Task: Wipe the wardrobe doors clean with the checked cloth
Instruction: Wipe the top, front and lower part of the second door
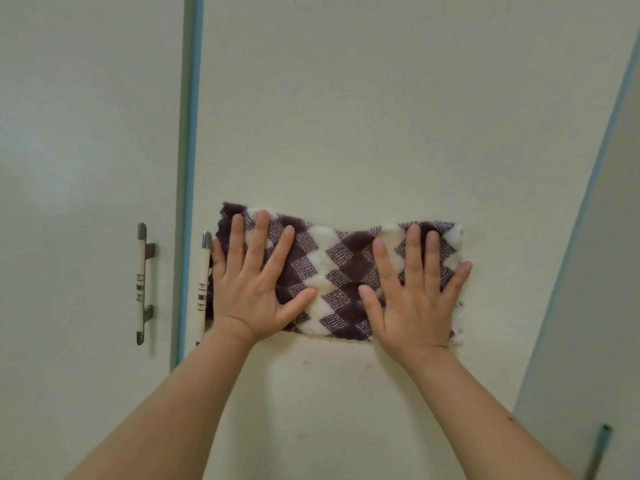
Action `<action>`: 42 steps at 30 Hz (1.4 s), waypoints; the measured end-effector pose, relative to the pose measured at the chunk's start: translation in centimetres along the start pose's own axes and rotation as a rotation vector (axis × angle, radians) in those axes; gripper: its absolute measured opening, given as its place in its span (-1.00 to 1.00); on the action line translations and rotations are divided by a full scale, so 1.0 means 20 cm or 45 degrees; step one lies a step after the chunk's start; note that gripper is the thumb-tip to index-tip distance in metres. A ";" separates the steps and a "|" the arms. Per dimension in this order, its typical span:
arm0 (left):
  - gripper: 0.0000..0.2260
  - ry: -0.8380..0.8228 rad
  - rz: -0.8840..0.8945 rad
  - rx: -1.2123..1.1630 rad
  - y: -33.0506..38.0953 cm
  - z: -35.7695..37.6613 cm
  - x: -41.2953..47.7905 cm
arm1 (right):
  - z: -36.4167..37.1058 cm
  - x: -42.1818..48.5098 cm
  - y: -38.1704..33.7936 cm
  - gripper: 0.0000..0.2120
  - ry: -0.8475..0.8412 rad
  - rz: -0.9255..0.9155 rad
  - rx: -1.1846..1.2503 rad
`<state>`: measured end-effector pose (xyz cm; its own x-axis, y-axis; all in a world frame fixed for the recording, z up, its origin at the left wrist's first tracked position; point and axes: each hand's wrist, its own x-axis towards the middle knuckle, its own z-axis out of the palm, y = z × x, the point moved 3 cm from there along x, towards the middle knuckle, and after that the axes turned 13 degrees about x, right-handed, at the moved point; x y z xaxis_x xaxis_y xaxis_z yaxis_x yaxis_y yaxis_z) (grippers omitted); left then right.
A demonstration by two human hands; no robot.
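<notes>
A purple-and-white checked cloth [341, 268] lies spread flat against the cream wardrobe door [381, 116] at about mid height. My left hand [254, 282] presses on the cloth's left part with straight, spread fingers. My right hand [415, 289] presses flat on its right part in the same way. The cloth's left edge reaches the door's handle [203, 282]. A few small brownish spots [369, 367] show on the door just below the cloth.
A second cream door [86, 133] stands to the left with its own handle [141, 282], beyond a blue-edged gap [188, 133]. On the right, a blue-trimmed edge [595, 168] bounds the door, with a paler panel [609, 306] beyond it. A thin green rod [599, 448] shows at bottom right.
</notes>
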<state>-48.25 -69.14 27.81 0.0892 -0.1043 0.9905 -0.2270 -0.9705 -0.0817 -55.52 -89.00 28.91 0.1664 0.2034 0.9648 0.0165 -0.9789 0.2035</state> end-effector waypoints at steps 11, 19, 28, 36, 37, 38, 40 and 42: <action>-0.28 0.081 0.034 0.003 -0.02 0.01 -0.03 | 0.01 -0.03 -0.03 -0.44 0.010 -0.035 0.045; -0.25 0.026 -0.008 0.011 0.05 0.02 -0.07 | 0.00 -0.11 0.01 -0.44 0.001 -0.060 0.042; -0.26 0.001 0.037 -0.007 0.26 -0.02 -0.09 | -0.07 -0.23 0.19 -0.44 0.008 -0.010 -0.013; -0.28 -0.004 0.110 -0.062 0.62 -0.09 -0.14 | -0.19 -0.46 0.47 -0.44 -0.044 0.077 -0.062; -0.28 0.000 0.115 -0.063 0.65 -0.09 -0.15 | -0.19 -0.48 0.49 -0.44 -0.046 0.089 -0.055; -0.29 0.004 0.119 -0.061 0.66 -0.09 -0.16 | -0.19 -0.50 0.50 -0.44 -0.046 0.102 -0.045; -0.31 0.018 0.132 -0.064 0.68 -0.09 -0.17 | -0.18 -0.52 0.49 -0.44 -0.039 0.120 -0.042; -0.32 0.024 0.158 -0.064 0.66 -0.09 -0.20 | -0.17 -0.54 0.47 -0.44 -0.036 0.127 -0.047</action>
<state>-53.29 -81.24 22.88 0.0392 -0.2182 0.9751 -0.2831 -0.9383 -0.1986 -60.58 -100.34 21.00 0.1935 0.1041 0.9756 -0.0378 -0.9928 0.1135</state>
